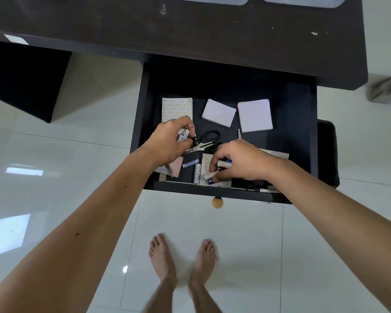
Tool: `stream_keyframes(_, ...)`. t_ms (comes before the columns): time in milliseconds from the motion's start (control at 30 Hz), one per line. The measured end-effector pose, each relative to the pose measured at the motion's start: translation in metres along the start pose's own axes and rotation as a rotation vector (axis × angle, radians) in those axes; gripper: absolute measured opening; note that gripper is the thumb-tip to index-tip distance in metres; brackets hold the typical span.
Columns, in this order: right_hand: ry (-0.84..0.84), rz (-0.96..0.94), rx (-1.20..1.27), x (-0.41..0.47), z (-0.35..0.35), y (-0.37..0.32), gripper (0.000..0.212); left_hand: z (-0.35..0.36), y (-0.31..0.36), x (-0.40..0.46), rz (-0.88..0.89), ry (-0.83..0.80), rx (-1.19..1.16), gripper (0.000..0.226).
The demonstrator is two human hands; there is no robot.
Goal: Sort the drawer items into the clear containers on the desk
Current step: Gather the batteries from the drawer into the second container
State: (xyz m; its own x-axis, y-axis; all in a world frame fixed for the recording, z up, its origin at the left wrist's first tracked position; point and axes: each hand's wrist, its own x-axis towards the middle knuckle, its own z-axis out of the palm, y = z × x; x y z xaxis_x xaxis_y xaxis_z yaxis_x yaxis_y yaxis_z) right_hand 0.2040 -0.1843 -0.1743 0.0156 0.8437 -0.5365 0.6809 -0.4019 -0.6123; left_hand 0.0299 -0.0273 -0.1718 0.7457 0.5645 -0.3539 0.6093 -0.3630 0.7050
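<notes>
Two bare feet (pixel 183 260) stood on the glossy white tiled floor (pixel 54 154), and both bare forearms reached forward into the open dark pull-out drawer (pixel 298 132), whose front edge carried a round tan wooden knob (pixel 217 203). Near the drawer front, the right hand (pixel 239 162) was curled down over a cluster of white cylindrical batteries with blue lettering (pixel 224 164), thumb and fingers pinching them together, some still resting on a pale paper sheet (pixel 205 161). Just left of it, two more loose white batteries (pixel 196 170) lay on the drawer floor, one upright in the view and one slanted, beside a pinkish paper pad (pixel 174 170) partly hidden under the left wrist. The left hand (pixel 169 138) was closed around a few white batteries held in the fist (pixel 182 134), its fingertips touching the metal blades of black-handled scissors (pixel 207 141) that lay between the two hands. Farther back, three white sticky-note pads with faint orange print (pixel 254 116) sat in a row, apart from one another, the leftmost partly covered by the left hand. Beyond the drawer ran the dark brown bench (pixel 190 26), and at its far edge the bottoms of clear plastic containers (pixel 212 0) were just visible at the top of the view
</notes>
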Motion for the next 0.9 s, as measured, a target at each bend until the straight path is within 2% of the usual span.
stream_keyframes(233,0.121,-0.002,0.101,-0.009,-0.013,0.008,0.016,0.000,0.001,0.000,-0.036,0.008,-0.062,0.013)
stream_keyframes(367,0.125,0.008,0.242,-0.015,-0.020,0.014,0.021,-0.001,0.001,0.001,-0.055,0.017,-0.073,0.020)
stream_keyframes(500,0.131,0.004,0.304,-0.020,-0.023,0.016,0.027,0.001,-0.002,0.003,-0.044,-0.050,-0.018,0.039)
stream_keyframes(733,0.130,0.038,0.450,-0.020,-0.024,0.015,0.024,0.005,-0.004,0.005,-0.054,-0.009,0.099,0.018)
stream_keyframes(900,0.088,0.067,0.538,-0.022,-0.025,0.015,0.025,0.005,-0.004,0.004,-0.018,-0.007,0.094,0.012)
